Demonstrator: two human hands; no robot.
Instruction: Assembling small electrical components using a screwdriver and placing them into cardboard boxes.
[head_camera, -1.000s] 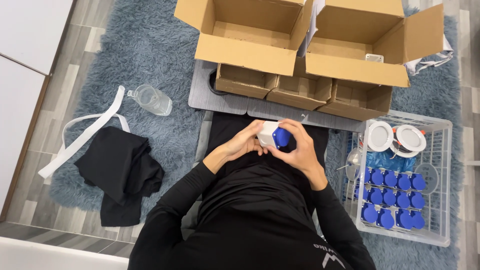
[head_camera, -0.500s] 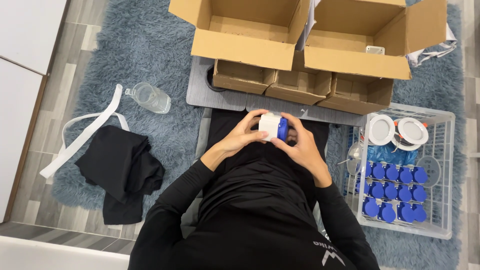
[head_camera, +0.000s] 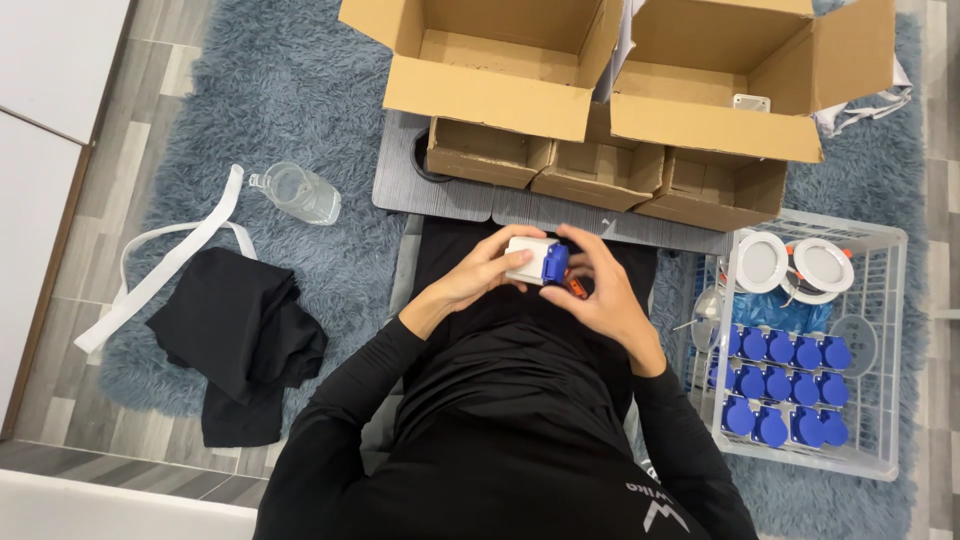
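Both my hands hold one small white socket box with a blue lid (head_camera: 534, 261) over my lap. My left hand (head_camera: 478, 279) grips its white body from the left. My right hand (head_camera: 601, 287) wraps its blue end from the right, and something small and orange (head_camera: 577, 290) shows under those fingers. I wear black sleeves and sit in front of a grey tray table (head_camera: 430, 190).
Two large open cardboard boxes (head_camera: 490, 95) (head_camera: 720, 120) and smaller ones stand on the tray. A white wire basket (head_camera: 885, 350) at right holds several blue-lidded sockets and two round white lamps. A glass bottle (head_camera: 298, 192), white strap (head_camera: 170, 270) and black cloth (head_camera: 240, 335) lie on the blue rug.
The socket box has moved a little between my hands, and the blue lid now faces more to the right. The view has shifted slightly.
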